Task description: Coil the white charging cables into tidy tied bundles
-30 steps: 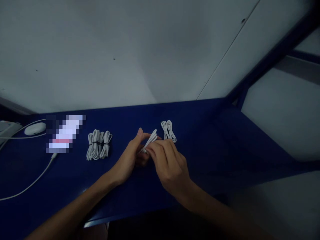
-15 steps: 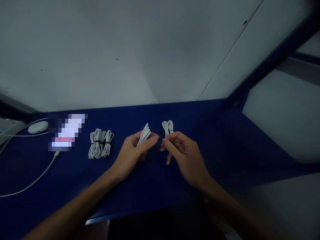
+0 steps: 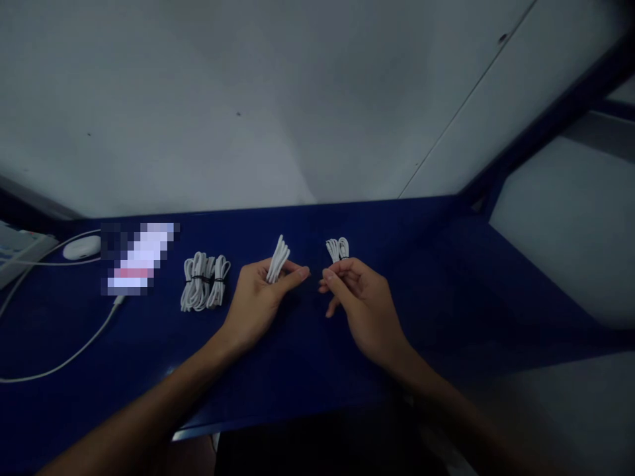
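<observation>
A folded bundle of white cable [image 3: 278, 260] stands up out of my left hand [image 3: 255, 297], gripped between thumb and fingers. Thumb and forefinger of my right hand [image 3: 364, 301] are pinched together; anything thin between their tips is too dark and small to make out. Just beyond that hand, another white cable bundle [image 3: 338, 247] with a dark tie lies on the blue table, its near end hidden by my fingers. Left of my left hand lie several white cable bundles [image 3: 201, 281] side by side, with black ties round their middles.
On the left of the blue table [image 3: 297, 396] lies a phone [image 3: 143, 258], its screen blurred out, with a white cord [image 3: 94, 344] plugged in. A white rounded device [image 3: 82, 248] sits beside it. A pale wall [image 3: 248, 99] rises behind the table; a blue frame [image 3: 546, 119] stands right.
My left hand has shifted slightly left, and the cable bundle in it sits more upright. My right hand stays pinched, moved a little left. The view has shifted slightly.
</observation>
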Available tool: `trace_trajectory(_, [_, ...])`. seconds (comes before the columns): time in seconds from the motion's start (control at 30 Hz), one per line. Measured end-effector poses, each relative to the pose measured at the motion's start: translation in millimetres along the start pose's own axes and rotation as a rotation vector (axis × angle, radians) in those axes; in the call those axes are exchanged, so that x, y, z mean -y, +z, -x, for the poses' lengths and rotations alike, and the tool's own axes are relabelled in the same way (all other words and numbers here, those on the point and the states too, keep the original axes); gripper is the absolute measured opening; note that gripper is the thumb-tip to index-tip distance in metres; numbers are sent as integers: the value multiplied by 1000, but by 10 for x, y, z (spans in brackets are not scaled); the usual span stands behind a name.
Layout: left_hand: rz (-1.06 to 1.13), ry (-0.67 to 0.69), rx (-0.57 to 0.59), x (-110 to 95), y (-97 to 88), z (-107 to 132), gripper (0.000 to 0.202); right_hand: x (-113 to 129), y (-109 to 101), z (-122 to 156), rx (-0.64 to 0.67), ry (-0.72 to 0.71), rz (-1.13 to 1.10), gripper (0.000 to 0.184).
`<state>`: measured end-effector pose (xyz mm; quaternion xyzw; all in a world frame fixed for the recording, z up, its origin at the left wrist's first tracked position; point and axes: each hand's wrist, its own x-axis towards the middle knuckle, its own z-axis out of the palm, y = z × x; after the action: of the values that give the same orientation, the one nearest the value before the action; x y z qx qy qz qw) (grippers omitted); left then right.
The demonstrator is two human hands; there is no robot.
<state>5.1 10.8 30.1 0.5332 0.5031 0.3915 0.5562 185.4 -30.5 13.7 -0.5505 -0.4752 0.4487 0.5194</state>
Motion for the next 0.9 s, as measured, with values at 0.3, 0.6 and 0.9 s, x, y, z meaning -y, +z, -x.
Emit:
trace_trajectory(0.3, [-149, 0, 170, 22, -11, 27, 27, -24, -159, 127, -36, -2, 91, 22])
trace_trajectory(0.6, [-270, 18, 255, -64, -45, 52, 31, -131, -385, 152, 137, -397, 424, 24])
trace_trajectory(0.9, [-41, -94, 207, -2, 39, 87, 26, -244, -402, 137, 14, -692, 597, 19])
